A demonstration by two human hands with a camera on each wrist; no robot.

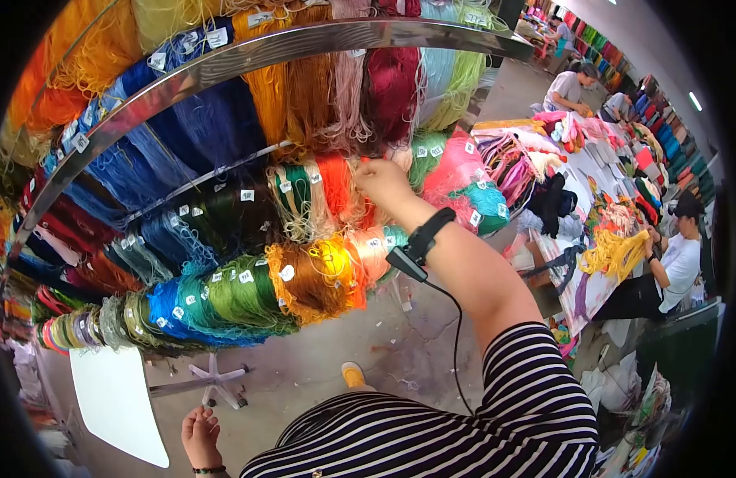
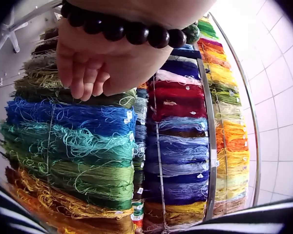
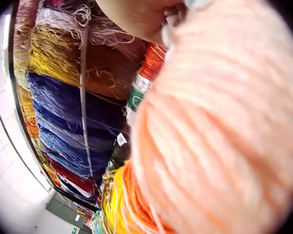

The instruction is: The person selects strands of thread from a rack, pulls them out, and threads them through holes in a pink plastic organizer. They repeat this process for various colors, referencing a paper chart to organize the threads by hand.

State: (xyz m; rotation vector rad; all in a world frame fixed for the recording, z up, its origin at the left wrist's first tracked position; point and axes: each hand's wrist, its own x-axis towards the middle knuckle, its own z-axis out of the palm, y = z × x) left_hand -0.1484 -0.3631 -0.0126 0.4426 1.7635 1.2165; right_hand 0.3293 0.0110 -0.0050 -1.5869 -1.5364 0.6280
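Right hand among close-packed thread hanks
Cannot tell whether its fingers pinch any; left hand hangs loosely curled above floor, off the hanks' near edge.

Head view: from above a black-and-white striped cloth shirt, facing forward and down, farthest back.
Left wrist view: past a dark round-beaded bracelet, facing blue, teal and green thread hanks, near; head shares these.
Right wrist view: almost against a pale-peach thread hank, also within head's view.
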